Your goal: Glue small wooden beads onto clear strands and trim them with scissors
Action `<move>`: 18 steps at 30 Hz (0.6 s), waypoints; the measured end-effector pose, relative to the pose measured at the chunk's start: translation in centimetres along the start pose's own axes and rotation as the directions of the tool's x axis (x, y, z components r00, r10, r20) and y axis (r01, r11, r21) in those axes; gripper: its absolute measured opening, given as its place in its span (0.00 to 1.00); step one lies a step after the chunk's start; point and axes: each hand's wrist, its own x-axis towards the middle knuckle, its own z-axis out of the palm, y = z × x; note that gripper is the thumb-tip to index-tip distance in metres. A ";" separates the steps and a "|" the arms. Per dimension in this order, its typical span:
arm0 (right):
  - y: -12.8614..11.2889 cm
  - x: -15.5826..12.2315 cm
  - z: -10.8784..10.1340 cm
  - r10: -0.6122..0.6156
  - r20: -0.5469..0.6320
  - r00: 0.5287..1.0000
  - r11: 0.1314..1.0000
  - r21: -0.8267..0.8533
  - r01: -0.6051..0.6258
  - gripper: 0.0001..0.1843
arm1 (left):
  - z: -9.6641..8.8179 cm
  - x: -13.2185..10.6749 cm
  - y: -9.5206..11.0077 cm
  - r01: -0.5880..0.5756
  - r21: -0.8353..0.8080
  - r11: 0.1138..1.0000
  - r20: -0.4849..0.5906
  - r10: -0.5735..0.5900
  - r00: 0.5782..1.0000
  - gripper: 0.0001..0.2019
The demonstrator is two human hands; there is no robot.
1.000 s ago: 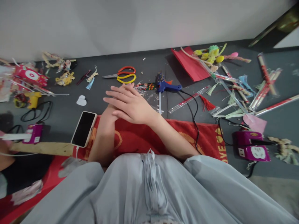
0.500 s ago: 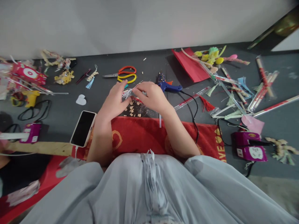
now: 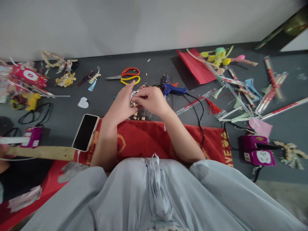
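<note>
Red towel [image 3: 144, 141] with gold print lies along the near edge of the dark grey table [image 3: 62, 115], just past my pale grey lap. On its left end rests a phone [image 3: 86, 132], screen dark, overhanging onto the table. Beyond the towel's far edge my two hands meet. My left hand [image 3: 120, 104] and right hand [image 3: 151, 101] both have their grip pinched shut on a small clear plastic bag [image 3: 133, 95], held just above the table. Little tan pieces [image 3: 137, 116] lie scattered under the hands, some seemingly inside crinkled clear plastic; I cannot tell how many are loose.

Just right of my right hand sits a blue glue gun [image 3: 172, 89], its black cord running back toward the towel. Farther out, orange and yellow scissors [image 3: 127, 77] lie near the middle. A purple power strip [image 3: 258, 154] sits at the right near edge, another [image 3: 31, 136] at the left. Red folded paper [image 3: 196, 67] and a heap of tassels and wrapped sticks [image 3: 243, 89] fill the far right corner. A plain white wall [image 3: 120, 25] closes the far edge.
</note>
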 end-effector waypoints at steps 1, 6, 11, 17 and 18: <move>0.2 0.0 -0.4 0.018 -0.048 0.999 1.000 -0.005 -0.018 0.08 | -0.2 -0.1 0.0 0.014 0.007 1.000 0.007 -0.014 1.000 0.41; 0.5 0.0 -2.5 0.085 -0.177 0.980 0.996 0.051 -0.078 0.06 | -0.7 -0.4 -0.1 0.061 0.032 0.998 -0.014 -0.061 0.998 0.42; 0.4 -0.1 -2.3 0.001 -0.016 1.000 1.000 0.003 -0.001 0.07 | -1.0 -0.4 -0.3 0.021 0.035 0.999 -0.038 -0.020 0.999 0.39; 0.3 0.0 -0.9 -0.206 0.148 0.967 0.977 -0.024 0.212 0.09 | -0.9 -0.3 -1.1 0.003 -0.024 1.000 -0.017 -0.004 1.000 0.41; 0.1 0.0 -0.8 -0.224 0.146 0.964 0.973 -0.030 0.231 0.10 | -0.7 -0.3 -1.3 0.006 -0.069 0.998 -0.013 -0.007 1.000 0.41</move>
